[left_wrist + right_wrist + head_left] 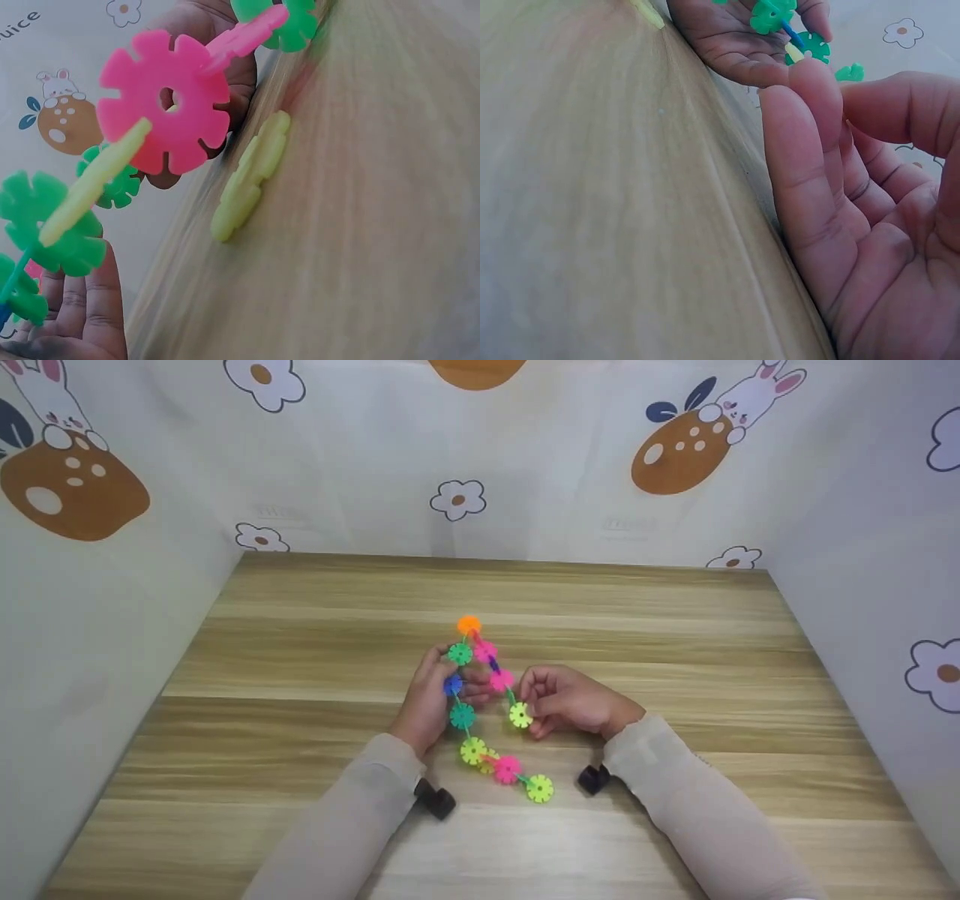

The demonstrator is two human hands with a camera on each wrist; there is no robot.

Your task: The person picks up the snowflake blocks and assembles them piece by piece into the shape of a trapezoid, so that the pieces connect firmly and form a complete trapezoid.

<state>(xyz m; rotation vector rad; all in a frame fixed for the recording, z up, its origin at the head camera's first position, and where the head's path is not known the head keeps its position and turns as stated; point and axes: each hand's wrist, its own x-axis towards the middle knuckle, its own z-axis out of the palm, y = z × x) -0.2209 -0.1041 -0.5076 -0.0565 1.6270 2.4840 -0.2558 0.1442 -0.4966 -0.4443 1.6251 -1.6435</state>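
Note:
A chain of slotted plastic snowflake discs [508, 769] in green, blue, pink, yellow and orange bends in a long loop above the table. My left hand [429, 701] holds its left side around the blue disc [453, 685], with its fingers stretched behind the chain. At the chain's right end, my right hand [574, 701] pinches a yellow disc [520, 715] between thumb and fingertips. An orange disc [469, 625] sits at the far bend. The left wrist view shows a large pink disc [161, 101] close up. In the right wrist view, the fingers hide the pinched disc.
The wood-grain table [300, 780] lies beneath both hands. Printed cloth walls [360, 457] with rabbits and flowers enclose its back and sides. At the near end of the chain, another yellow disc [539, 788] hangs low over the table between the wrists.

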